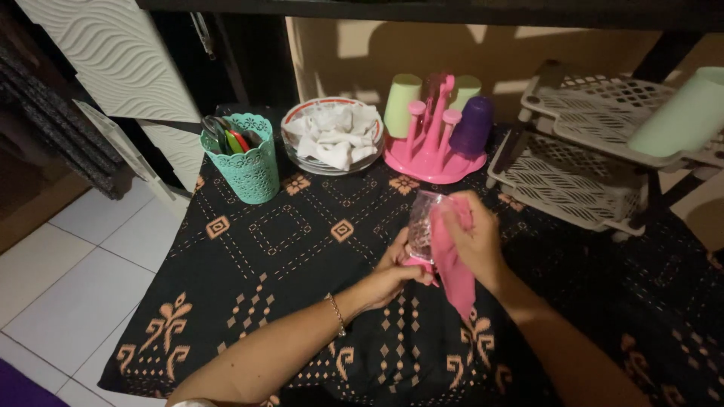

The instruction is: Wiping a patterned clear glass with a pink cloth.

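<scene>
My left hand [394, 273] grips the base of a clear drinking glass [421, 222], held upright over the table. Against the glass's upper side my right hand [477, 240] presses a pink cloth [452, 267], whose loose end hangs down below the hand. Both hands are above the middle of a black tablecloth with orange patterns [286, 249].
A pink cup stand [430, 154] with green and purple cups stands at the back. Left of it are a bowl of white cloths [333, 136] and a teal basket of utensils [243, 160]. A white dish rack [588, 162] fills the right. White floor tiles [68, 279] lie left.
</scene>
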